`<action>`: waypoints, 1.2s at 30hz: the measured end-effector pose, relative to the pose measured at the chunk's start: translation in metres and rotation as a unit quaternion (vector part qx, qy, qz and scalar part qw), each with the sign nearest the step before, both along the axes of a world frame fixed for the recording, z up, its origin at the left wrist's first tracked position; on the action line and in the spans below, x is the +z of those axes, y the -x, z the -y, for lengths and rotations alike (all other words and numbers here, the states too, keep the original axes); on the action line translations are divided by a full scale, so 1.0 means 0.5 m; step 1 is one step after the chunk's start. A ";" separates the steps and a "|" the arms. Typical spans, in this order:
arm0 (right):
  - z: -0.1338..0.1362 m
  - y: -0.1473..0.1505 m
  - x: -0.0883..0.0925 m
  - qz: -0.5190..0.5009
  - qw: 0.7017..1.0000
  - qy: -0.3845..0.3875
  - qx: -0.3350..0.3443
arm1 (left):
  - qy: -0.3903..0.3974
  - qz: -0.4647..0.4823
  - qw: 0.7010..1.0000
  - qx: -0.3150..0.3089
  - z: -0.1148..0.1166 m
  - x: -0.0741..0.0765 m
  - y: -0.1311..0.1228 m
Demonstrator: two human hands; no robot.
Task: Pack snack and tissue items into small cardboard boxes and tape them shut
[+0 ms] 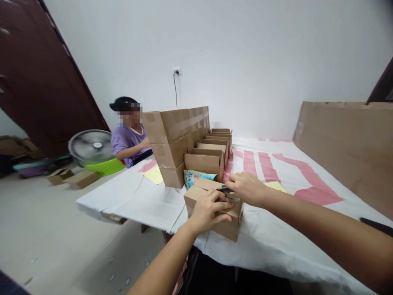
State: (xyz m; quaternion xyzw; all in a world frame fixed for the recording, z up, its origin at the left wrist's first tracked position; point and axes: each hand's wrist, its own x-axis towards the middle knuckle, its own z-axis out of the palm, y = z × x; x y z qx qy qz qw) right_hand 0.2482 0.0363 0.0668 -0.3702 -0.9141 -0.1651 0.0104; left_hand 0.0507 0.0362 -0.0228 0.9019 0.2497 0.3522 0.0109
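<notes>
A closed cardboard box (210,227) sits at the near edge of the cloth-covered table, with its top flaps folded over. My left hand (211,209) grips it, with the fingers on its top edge and the thumb along its near side. At the far right of its top, my right hand (247,188) is closed round a dark thin tool (225,190) with a bit of green. The tool lies close to my left fingertips; its exact kind is not clear. Just behind the box lies a blue printed packet (198,177), partly hidden by it.
A stack of taped boxes (175,141) rises at the left, with a row of open boxes (204,162) beside it. Yellow papers (153,175) lie on the table (123,198). A co-worker (130,141) sits beyond the stack, near a fan (90,146). A cardboard panel (346,143) stands right.
</notes>
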 end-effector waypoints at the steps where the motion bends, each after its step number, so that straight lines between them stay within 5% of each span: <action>1: 0.014 -0.017 0.001 0.006 1.000 -0.006 -0.002 | 0.003 0.001 1.000 0.002 0.000 0.000 0.000; 15: 0.123 -0.153 -0.022 -0.029 0.997 -0.066 -0.040 | 0.016 0.004 1.000 0.000 0.003 0.002 0.003; 22: 0.144 -0.187 -0.155 -0.079 0.979 0.108 -0.153 | 0.021 -0.006 1.000 0.014 0.006 0.004 0.002; 28: 0.153 -0.184 -0.258 -0.139 0.959 0.181 -0.169 | 0.035 -0.022 0.998 0.038 0.011 0.015 0.001; 31: 0.142 -0.175 -0.255 -0.168 0.958 0.175 -0.152 | 0.030 -0.042 0.998 0.042 0.012 0.021 -0.001; 36: 0.112 -0.127 -0.196 -0.362 0.921 0.097 -0.103 | 0.049 -0.046 0.997 0.046 0.012 0.025 -0.005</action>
